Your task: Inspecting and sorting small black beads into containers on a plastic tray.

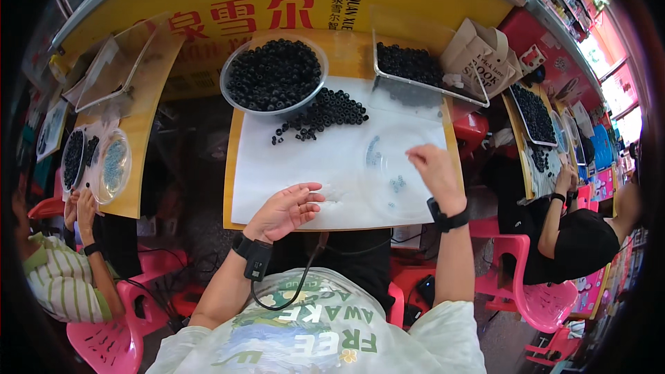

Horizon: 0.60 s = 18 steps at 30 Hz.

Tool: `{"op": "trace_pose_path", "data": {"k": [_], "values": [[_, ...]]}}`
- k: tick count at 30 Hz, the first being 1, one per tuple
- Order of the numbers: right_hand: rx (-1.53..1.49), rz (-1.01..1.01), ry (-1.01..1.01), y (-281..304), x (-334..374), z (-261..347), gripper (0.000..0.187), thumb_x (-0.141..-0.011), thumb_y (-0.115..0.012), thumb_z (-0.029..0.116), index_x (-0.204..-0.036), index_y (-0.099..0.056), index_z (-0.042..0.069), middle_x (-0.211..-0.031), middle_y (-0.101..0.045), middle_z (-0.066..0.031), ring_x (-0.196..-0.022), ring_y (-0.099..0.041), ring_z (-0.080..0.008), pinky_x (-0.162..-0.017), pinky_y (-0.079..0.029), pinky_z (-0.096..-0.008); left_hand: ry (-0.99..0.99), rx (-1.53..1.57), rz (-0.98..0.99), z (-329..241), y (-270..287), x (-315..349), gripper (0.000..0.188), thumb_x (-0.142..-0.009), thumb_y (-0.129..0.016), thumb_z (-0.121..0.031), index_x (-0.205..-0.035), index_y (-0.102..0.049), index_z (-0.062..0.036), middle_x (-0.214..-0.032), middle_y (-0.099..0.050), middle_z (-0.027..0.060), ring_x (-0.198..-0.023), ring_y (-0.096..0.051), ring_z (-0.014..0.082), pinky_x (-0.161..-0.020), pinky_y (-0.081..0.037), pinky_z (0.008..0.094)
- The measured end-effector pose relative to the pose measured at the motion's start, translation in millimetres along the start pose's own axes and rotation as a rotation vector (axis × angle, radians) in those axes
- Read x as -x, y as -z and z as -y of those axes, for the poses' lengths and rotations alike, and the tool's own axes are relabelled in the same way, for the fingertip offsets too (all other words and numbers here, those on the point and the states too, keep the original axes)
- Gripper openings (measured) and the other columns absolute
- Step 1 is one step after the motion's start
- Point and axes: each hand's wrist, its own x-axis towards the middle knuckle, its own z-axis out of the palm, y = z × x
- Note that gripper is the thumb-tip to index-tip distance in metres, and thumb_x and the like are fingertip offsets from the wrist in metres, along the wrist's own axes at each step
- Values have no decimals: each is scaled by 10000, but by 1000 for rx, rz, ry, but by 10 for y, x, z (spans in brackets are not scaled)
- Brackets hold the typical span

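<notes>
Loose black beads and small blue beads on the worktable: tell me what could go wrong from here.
The loose black beads lie uncontained on the white sheet, so a bump could scatter them. The small blue beads sit in a shallow clear dish by the right hand; a careless brush might tip or mix them. The round tub looks heaped, so a knock could spill more.
</notes>
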Motion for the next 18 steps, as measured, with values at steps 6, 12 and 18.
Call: {"op": "trace_pose_path", "data": {"k": [6, 12, 18], "values": [[-86, 59, -183, -193, 496, -54, 145, -830, -704, 32, -966, -733, -8, -913, -687, -185, -834, -692, -333, -764, -549, -387, 31, -135, 28, -46, -284, -207, 325, -1046, -567, -184, -1321, -566, -13, -1129, -674, 96, -944, -660, 140, -822, -568, 265], [-116, -31, -151, -315, 625, -211, 140, -819, -717, 26, -952, -723, -15, -896, -671, -170, -814, -689, -306, -743, -547, -371, -1, -457, 58, 28, -810, -579, 270, -1001, -634, -144, -1234, -636, -8, -1094, -683, 63, -896, -657, 125, -782, -548, 263], [-313, -51, -284, -64, 641, 56, 131, -853, -726, 46, -959, -730, -31, -879, -676, -131, -772, -671, -209, -718, -530, -306, -255, -798, 59, 263, -1052, -996, 223, -929, -720, -101, -1127, -720, 1, -1027, -710, 65, -879, -657, 97, -795, -542, 252]]}}
